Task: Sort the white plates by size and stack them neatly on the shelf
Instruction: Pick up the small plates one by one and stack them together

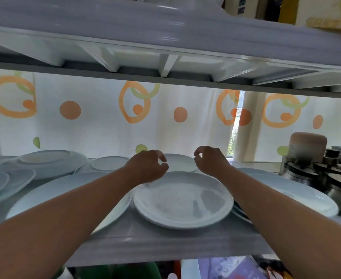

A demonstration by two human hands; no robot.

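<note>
Several white plates lie on a grey shelf [165, 242]. A short stack of mid-sized plates [182, 200] sits front and centre. Behind it lies a smaller plate [180, 163]. A large plate [65, 196] lies under my left forearm, and another large one [298, 194] under my right forearm. At the far left are more plates [51, 162] and a leaning pile [2, 186]. My left hand [148, 167] and my right hand [210, 160] hover over the far rim of the centre stack, fingers loosely curled, holding nothing.
White compartment trays [165, 57] sit on the shelf above, close overhead. Metal cookware [326, 178] and a beige jar [306, 146] stand at the right. A white curtain with orange circles [105, 117] hangs behind. Items show below the shelf edge.
</note>
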